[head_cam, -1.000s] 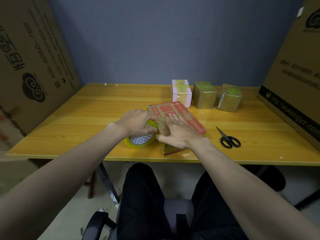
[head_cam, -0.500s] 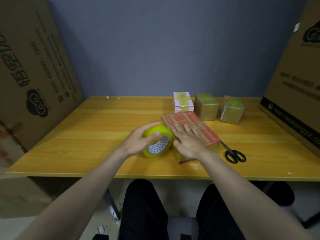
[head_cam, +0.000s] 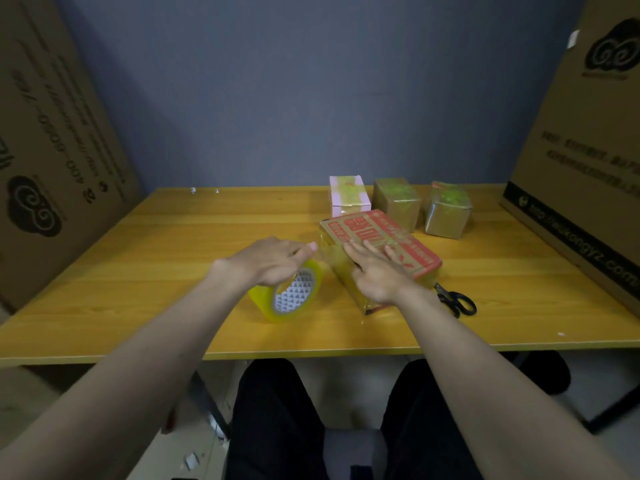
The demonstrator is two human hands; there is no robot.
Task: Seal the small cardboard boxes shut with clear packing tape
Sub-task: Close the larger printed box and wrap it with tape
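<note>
Table (head_cam: pixel 166 258): yellow wood-grain top, smooth, straight front edge.

Red box (head_cam: pixel 381 237): flat oblong cardboard, red-printed lid, glossy clear film over its near side; lies right of centre on the table.

Right hand (head_cam: pixel 377 271): fingers straight, palm pressed flat on the red box's lid and near edge; grasps nothing.

Tape (head_cam: pixel 289 294): yellowish translucent roll, patterned white core, standing tilted on its rim just left of the red box.

Left hand (head_cam: pixel 273 259): curled over the top of the tape, gripping it; a clear strip runs from the roll to the red box.

Pink box (head_cam: pixel 348 195): small cube, taped top, at the back just behind the red box.

Brown boxes (head_cam: pixel 396 199): two small cubes, shiny with wrinkled tape, right of the pink box.

Scissors (head_cam: pixel 455 301): black handles, beside the red box's near right corner.

Cartons (head_cam: pixel 52 140): large printed corrugated sheets flanking the table.
</note>
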